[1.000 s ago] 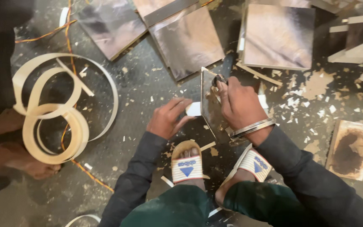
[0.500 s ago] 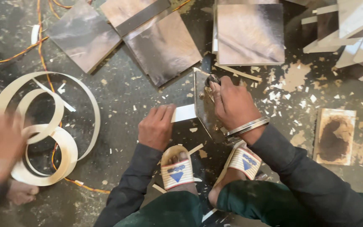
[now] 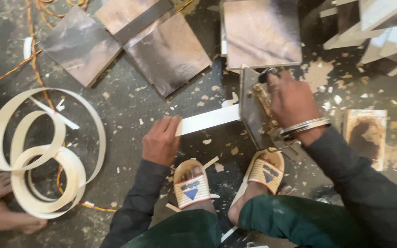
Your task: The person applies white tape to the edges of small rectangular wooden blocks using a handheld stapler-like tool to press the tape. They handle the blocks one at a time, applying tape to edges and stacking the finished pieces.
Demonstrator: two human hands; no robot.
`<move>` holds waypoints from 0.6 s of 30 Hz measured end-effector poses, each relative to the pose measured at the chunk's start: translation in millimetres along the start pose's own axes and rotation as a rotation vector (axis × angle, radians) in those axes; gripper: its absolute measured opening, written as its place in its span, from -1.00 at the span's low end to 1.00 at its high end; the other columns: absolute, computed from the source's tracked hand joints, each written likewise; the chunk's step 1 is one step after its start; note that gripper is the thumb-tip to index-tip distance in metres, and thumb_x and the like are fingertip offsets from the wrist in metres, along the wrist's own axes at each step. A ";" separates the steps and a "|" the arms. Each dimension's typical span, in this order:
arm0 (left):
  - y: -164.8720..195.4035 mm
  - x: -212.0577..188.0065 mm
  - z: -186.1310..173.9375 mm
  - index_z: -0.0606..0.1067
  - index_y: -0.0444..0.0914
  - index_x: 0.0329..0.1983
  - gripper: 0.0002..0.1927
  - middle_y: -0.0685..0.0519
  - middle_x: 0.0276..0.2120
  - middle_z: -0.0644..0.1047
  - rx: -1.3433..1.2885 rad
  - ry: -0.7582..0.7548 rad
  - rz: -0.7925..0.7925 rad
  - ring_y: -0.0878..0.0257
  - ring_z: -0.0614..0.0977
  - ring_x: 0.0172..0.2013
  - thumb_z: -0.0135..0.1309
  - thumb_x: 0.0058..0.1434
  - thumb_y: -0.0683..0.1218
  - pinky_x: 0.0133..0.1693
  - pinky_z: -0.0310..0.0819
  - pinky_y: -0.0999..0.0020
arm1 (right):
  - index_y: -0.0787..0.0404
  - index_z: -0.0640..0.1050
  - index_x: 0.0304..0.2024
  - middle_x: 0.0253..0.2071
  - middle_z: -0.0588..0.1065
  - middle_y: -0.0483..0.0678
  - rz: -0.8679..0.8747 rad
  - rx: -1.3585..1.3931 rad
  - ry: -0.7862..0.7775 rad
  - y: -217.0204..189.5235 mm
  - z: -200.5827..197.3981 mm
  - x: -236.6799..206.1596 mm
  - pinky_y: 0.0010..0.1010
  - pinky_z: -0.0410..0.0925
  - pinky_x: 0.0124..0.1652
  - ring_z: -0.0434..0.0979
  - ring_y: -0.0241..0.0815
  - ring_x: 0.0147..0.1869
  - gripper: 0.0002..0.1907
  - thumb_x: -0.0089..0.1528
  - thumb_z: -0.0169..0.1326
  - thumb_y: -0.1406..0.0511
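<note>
L hand (image 3: pixel 161 140) pinches white strip (image 3: pixel 210 120) left of upright panel (image 3: pixel 252 110); R hand (image 3: pixel 290 98) clamped on panel w/ dark tool (image 3: pixel 266 73), prob. a trimmer.

strip (image 3: pixel 210 120): white, in my left hand (image 3: pixel 161 140)
sandals (image 3: pixel 191 186): cream, blue triangles
panel (image 3: pixel 253 112): grey, perhaps brownish

Support: dark grey concrete floor (image 3: pixel 129 110), littered with pale wood chips and offcuts (image 3: pixel 207 92).

Lying directly on it:
- three brown glossy laminate-faced rectangular boards (image 3: pixel 168 53), upper middle, partly overlapping
- loose coil of cream edge-banding strip (image 3: pixel 47 156), left
- orange and yellow twisted cable (image 3: pixel 35 64), passing under the coil
- small glue-stained wooden block (image 3: pixel 366 135), right
- pale wooden frame pieces (image 3: pixel 373 23), upper right
</note>
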State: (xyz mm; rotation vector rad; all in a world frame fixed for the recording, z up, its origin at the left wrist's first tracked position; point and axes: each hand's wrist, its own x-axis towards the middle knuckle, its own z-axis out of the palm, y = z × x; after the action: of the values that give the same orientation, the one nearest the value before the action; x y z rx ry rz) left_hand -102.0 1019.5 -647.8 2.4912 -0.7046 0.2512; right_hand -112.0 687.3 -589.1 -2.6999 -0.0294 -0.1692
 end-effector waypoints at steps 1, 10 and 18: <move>-0.7 0.5 -0.5 0.53 -0.23 0.02 -0.61 0.02 -0.18 0.54 -0.015 -0.002 -0.001 0.04 0.60 -0.18 0.19 0.08 -0.23 -0.19 0.54 0.18 | 0.38 0.45 -0.17 -0.43 0.47 0.27 -0.058 -0.033 0.041 17.8 -3.2 -6.3 0.01 0.36 -0.43 0.49 0.29 -0.45 -0.78 0.46 -0.14 0.33; -3.0 -5.0 5.3 0.50 -0.20 0.07 -0.60 -0.02 -0.08 0.54 0.044 -0.070 -0.015 -0.01 0.60 -0.14 0.22 0.13 -0.22 -0.15 0.55 0.15 | 0.28 0.58 -0.05 -0.32 0.54 0.30 0.346 -0.481 -0.036 216.8 -19.8 -119.2 0.08 0.41 -0.17 0.56 0.30 -0.24 -0.80 0.43 -0.05 0.34; 6.8 -3.4 8.6 0.49 -0.22 0.08 -0.61 -0.03 -0.03 0.53 0.020 -0.023 0.033 0.02 0.62 -0.13 0.19 0.17 -0.23 -0.15 0.58 0.18 | 0.26 0.58 0.06 -0.15 0.53 0.28 1.190 -0.373 0.089 306.0 -25.8 -216.5 0.01 0.40 -0.13 0.56 0.26 -0.10 -0.78 0.47 -0.01 0.30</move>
State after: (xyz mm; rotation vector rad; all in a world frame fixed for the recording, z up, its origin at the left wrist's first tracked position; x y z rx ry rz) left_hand -108.2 1011.5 -653.1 2.5072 -0.7569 0.2433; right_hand -315.4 400.3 -721.4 -2.5475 1.6970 0.0878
